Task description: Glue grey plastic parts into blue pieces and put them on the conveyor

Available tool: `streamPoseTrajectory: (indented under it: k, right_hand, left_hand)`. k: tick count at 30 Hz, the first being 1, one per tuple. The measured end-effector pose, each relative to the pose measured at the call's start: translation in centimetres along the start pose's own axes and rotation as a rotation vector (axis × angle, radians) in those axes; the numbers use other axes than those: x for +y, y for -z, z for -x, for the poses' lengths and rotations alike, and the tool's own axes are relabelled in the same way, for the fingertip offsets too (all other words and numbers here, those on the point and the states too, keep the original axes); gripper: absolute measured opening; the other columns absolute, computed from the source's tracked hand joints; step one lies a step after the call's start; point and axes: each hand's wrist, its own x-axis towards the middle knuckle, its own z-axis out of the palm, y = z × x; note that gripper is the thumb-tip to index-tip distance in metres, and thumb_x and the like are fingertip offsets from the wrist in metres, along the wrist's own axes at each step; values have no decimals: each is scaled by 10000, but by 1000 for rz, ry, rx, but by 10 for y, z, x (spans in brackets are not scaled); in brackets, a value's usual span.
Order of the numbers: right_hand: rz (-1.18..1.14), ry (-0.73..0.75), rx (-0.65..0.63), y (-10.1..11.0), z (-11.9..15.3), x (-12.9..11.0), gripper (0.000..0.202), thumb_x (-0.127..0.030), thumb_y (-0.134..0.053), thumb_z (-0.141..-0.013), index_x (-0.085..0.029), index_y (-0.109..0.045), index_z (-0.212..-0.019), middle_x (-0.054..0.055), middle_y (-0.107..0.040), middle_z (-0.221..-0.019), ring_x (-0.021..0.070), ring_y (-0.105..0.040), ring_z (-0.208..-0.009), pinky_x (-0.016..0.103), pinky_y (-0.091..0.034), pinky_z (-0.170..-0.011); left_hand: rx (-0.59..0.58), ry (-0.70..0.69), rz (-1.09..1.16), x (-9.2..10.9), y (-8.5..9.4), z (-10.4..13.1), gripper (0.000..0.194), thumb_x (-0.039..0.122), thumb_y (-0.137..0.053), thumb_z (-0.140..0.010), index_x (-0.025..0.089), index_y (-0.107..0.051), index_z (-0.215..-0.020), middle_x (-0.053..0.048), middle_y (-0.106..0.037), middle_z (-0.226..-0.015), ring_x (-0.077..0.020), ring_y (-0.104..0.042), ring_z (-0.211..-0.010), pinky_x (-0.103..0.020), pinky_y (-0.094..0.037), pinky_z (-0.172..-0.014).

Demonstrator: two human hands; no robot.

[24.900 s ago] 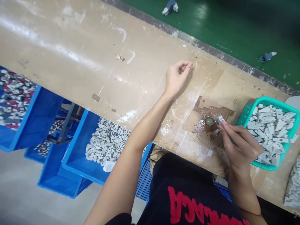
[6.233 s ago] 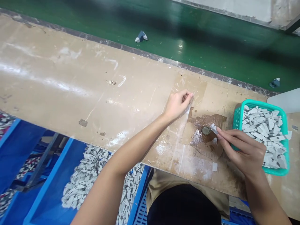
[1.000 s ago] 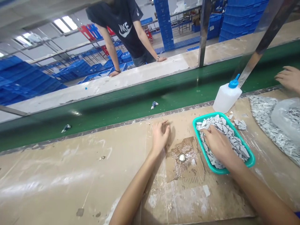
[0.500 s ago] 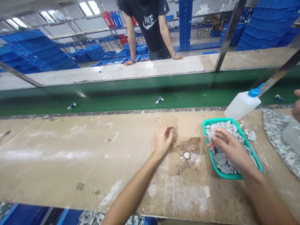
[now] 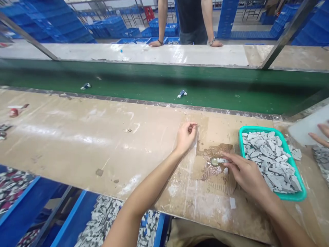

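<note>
My right hand (image 5: 245, 173) pinches a small grey plastic piece (image 5: 222, 160) between thumb and fingers. The tip of that piece is at a small round metallic cap (image 5: 214, 161), which lies on a wet, glossy patch of cardboard (image 5: 218, 185). To the left, my left hand (image 5: 186, 138) rests near the cardboard's upper left edge with its fingertips pressed together; whatever is between them is hidden. A green basket (image 5: 303, 192) heaped with similar grey pieces (image 5: 272, 157) stands on the right of my right hand.
Beyond the worktop (image 5: 84, 154) runs a green conveyor belt (image 5: 144, 87) with two small blue-and-white parts. Another person's hand (image 5: 321, 133) is at a white bottle (image 5: 308, 125) on the right. Blue bins (image 5: 77, 216) of parts sit below the front edge. Someone leans on the far ledge (image 5: 185, 53).
My right hand has moved from above the basket leftward to the round cap, carrying the grey piece. The left hand keeps its pinch. The view has tilted down, and the bottle is now tilted at another person's hand.
</note>
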Motion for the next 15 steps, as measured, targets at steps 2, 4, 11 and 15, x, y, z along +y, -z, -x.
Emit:
streamPoseTrajectory:
  k: [2, 4, 11, 15]
  right_hand:
    - [37, 23, -5, -2, 1, 1, 354, -164, -439, -976, -221, -699, -1209, 62, -780, -1038, 185, -753, -911, 304, -617, -781]
    - [66, 41, -31, -3, 1, -1, 356, -147, -427, -974, -230, -720, -1160, 62, -771, -1061, 184, -745, -951, 310, -614, -818]
    - [144, 2, -101, -8, 2, -10, 356, -103, -440, -951, -235, -727, -1116, 71, -727, -1034, 178, -703, -957, 295, -576, -845]
    - [119, -13, -98, -9, 2, -10, 323, -127, -452, -966, -208, -705, -1150, 79, -709, -1004, 185, -684, -934, 302, -554, -841]
  left_hand:
    - [-8, -2, 2, -1, 0, -1, 180, 164, -543, -892, 170, -706, -969, -65, -740, -967, -149, -657, -822, -267, -515, -800]
    - [-13, -2, 1, -2, 1, -1, 180, 178, -542, -892, 170, -707, -964, -68, -741, -968, -155, -661, -833, -275, -514, -808]
    - [-11, -1, -18, -1, 3, -2, 204, 286, -559, -875, 170, -709, -950, -70, -734, -908, -179, -660, -813, -302, -519, -782]
    - [-18, 11, -40, 3, 5, -2, 273, 357, -550, -852, 161, -712, -952, -85, -730, -908, -196, -659, -811, -320, -527, -777]
